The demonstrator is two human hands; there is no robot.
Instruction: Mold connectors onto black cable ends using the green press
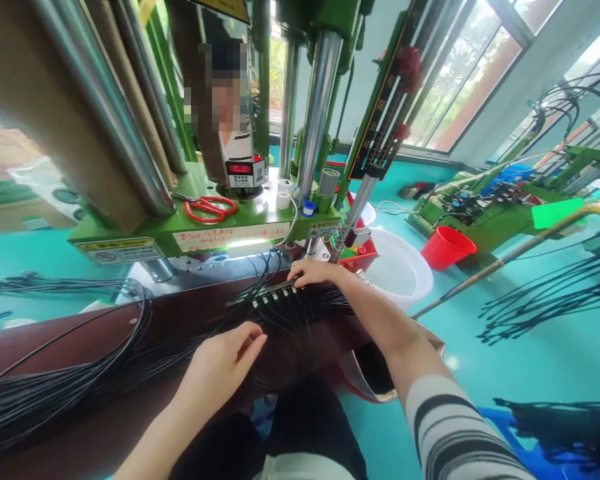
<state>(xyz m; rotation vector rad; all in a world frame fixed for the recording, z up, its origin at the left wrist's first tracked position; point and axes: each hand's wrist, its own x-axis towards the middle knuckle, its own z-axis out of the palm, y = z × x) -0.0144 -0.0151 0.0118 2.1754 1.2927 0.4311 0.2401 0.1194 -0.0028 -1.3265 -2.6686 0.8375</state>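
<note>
My right hand [314, 272] rests fingers-down on the far end of a row of black cables [285, 313] seated in a mould block [267, 293] under a green press [205, 230]; its fingers are pressed together on the cable ends. My left hand [227, 363] hovers closer to me, fingers curled in a pinch over the cables at the front edge of the dark red table [105, 413]. Whether it grips a cable I cannot make out. A thick bundle of black cables [45, 393] runs off to the left.
Red scissors [210, 208] lie on the press base. Steel columns [320, 100] rise above. A white basin [400, 270] and a red bucket [447, 247] stand on the teal floor to the right, with more cables [545, 300] and another green machine [485, 213]. A person stands behind the press.
</note>
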